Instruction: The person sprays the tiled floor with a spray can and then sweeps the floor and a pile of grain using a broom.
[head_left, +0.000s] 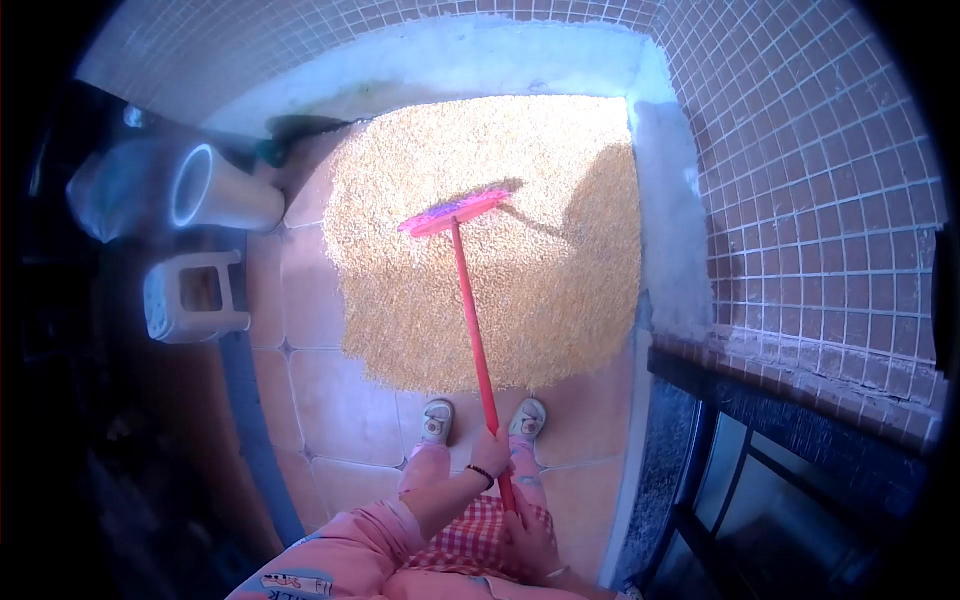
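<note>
I stand on a tiled floor (330, 400) and hold a pink broom by its long handle (472, 320). My left hand (490, 455), with a dark band at the wrist, grips the handle higher up. My right hand (530, 535) grips its lower end near my body. The broom head (455, 212) rests on a wide layer of yellow grain (540, 280) spread over the floor in front of my feet. My two light shoes (437, 420) stand just at the near edge of the grain.
A small plastic stool (195, 297) and a white cylindrical container (215, 190) on its side sit at the left. A low whitish kerb (670, 220) and a tiled wall (820, 180) bound the grain on the right. A dark window frame (740, 470) is at lower right.
</note>
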